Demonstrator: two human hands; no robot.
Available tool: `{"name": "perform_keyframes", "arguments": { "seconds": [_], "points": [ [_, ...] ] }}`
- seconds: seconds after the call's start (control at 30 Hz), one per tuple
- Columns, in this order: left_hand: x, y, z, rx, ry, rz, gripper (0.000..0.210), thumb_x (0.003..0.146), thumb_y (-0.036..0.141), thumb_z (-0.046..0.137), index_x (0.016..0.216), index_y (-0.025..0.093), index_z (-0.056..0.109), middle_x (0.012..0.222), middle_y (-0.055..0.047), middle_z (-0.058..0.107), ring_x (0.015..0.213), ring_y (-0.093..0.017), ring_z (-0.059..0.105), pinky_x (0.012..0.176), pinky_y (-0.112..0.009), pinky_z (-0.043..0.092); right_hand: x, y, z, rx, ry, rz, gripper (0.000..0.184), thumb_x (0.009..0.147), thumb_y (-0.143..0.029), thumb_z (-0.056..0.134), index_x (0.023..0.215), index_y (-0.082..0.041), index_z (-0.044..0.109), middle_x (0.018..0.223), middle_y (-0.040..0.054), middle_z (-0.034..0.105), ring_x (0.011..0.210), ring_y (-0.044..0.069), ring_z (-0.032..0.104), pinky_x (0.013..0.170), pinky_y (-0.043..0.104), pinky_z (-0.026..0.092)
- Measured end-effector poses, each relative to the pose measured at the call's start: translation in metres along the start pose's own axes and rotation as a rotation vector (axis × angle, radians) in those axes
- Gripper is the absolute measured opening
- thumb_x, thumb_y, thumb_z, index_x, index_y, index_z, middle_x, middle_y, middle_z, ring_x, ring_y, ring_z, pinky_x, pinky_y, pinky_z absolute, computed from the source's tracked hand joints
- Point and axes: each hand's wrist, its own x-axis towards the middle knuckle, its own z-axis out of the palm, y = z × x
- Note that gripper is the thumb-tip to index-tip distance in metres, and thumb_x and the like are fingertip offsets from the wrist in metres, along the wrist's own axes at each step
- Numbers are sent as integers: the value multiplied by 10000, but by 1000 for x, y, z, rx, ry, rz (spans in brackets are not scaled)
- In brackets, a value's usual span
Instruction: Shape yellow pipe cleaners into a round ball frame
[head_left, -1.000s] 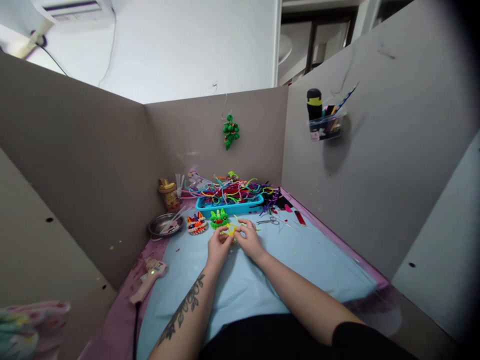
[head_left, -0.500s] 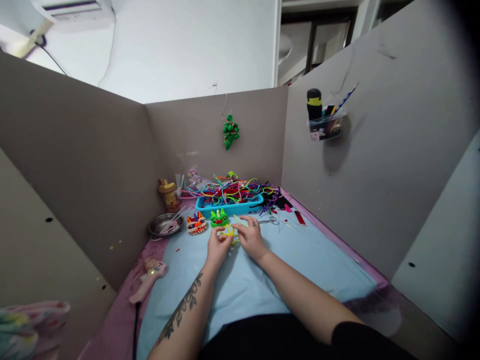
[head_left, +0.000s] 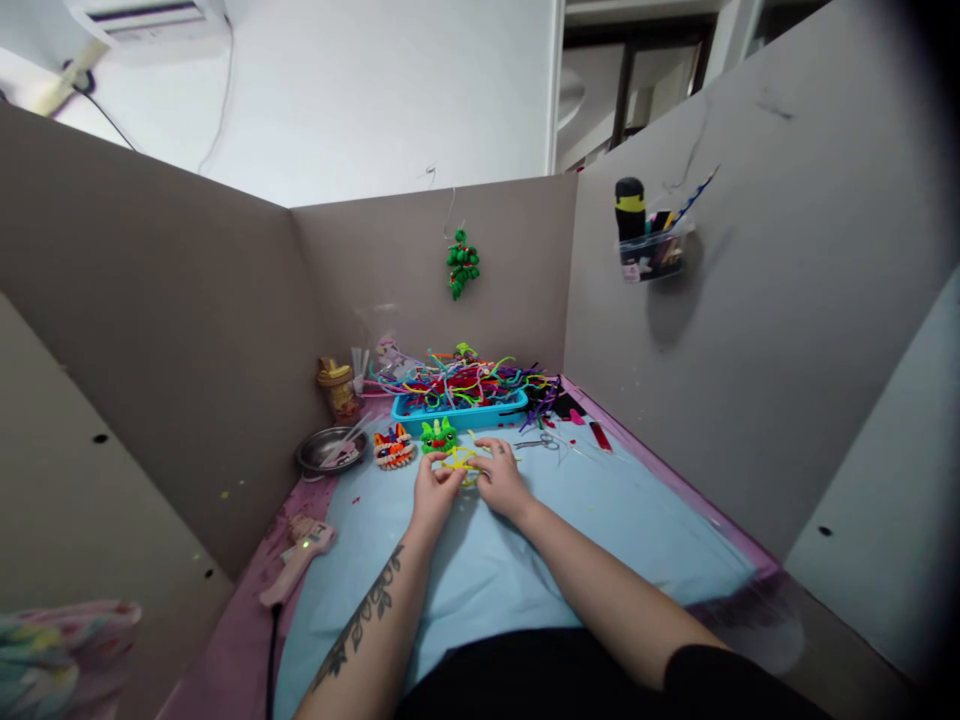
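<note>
Yellow stems [head_left: 462, 459] sit pinched in the fingers of left hand [head_left: 433, 494] and right hand [head_left: 504, 486]: steady one side, shape gently.

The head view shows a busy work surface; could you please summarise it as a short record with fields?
Left hand: holds a yellow openwork piece of thin strands
Right hand: at its right side, grip unclear
Just beyond: green fuzzy animal-head figure; orange-and-white one to its left
Back: rectangular blue plastic tray heaped with multicoloured fuzzy strands
Right side: silver metal scissors
Left side: round silver metal bowl, pink plastic gun-shaped tool
</note>
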Motion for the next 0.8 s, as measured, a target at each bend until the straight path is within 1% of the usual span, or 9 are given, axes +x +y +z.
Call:
{"name": "perform_keyframes", "arguments": {
  "seconds": [0.07, 0.17, 0.27, 0.33, 0.43, 0.57, 0.7, 0.8],
  "points": [
    [0, 0, 0, -1, 11, -1, 436, 628, 310, 682, 933, 201, 391, 511, 79, 537, 394, -54, 437, 406, -151, 301, 0, -1, 1, 10, 10, 1, 405, 608, -23, 477, 874, -242, 691, 1103, 71, 500, 1052, 246, 390, 913, 428, 356],
    [0, -1, -1, -4, 22, -8, 434, 631, 320, 680, 930, 202, 387, 508, 78, 540, 390, -54, 435, 402, -151, 296, 0, -4, -2, 24, 56, -8, 320, 676, -83, 510, 902, -236, 678, 1092, 72, 513, 1054, 235, 404, 926, 420, 351],
    [1, -2, -1, -17, 9, -9, 437, 634, 322, 679, 929, 204, 378, 509, 79, 540, 389, -54, 436, 403, -152, 297, 1, -8, -6, 45, 99, -31, 187, 742, -167, 542, 853, -232, 678, 1048, 73, 530, 1035, 223, 429, 921, 408, 354],
    [1, -2, -2, -24, -6, -7, 442, 634, 324, 678, 931, 204, 372, 513, 81, 538, 384, -55, 435, 400, -154, 295, 2, -10, -8, 57, 114, -42, 141, 758, -197, 555, 813, -232, 681, 1027, 72, 539, 1025, 221, 439, 913, 405, 359],
    [2, -3, -2, -25, -22, -3, 452, 624, 329, 681, 927, 205, 369, 518, 83, 536, 384, -59, 442, 401, -158, 299, 3, -10, -8, 84, 116, -32, 121, 758, -202, 571, 786, -238, 683, 1008, 67, 549, 1016, 222, 448, 902, 408, 366],
    [2, -4, -1, -3, -27, 7, 455, 610, 332, 685, 917, 206, 374, 506, 91, 523, 379, -62, 439, 408, -164, 300, 3, -11, -5, 148, 98, 18, 124, 756, -176, 566, 760, -230, 678, 974, 62, 563, 995, 216, 456, 889, 401, 379],
    [1, -4, -1, 55, -33, 64, 410, 636, 317, 658, 914, 201, 380, 502, 90, 518, 387, -66, 440, 422, -171, 312, 3, -12, -2, 215, 59, 62, 135, 757, -155, 548, 734, -217, 665, 954, 62, 571, 981, 208, 466, 885, 391, 384],
    [1, -6, -1, 107, -11, 116, 385, 652, 322, 646, 914, 199, 392, 519, 80, 524, 418, -78, 471, 450, -181, 346, 3, -12, -1, 241, 43, 90, 125, 752, -165, 549, 716, -215, 657, 950, 61, 570, 982, 207, 467, 887, 392, 382]
  ]
}}
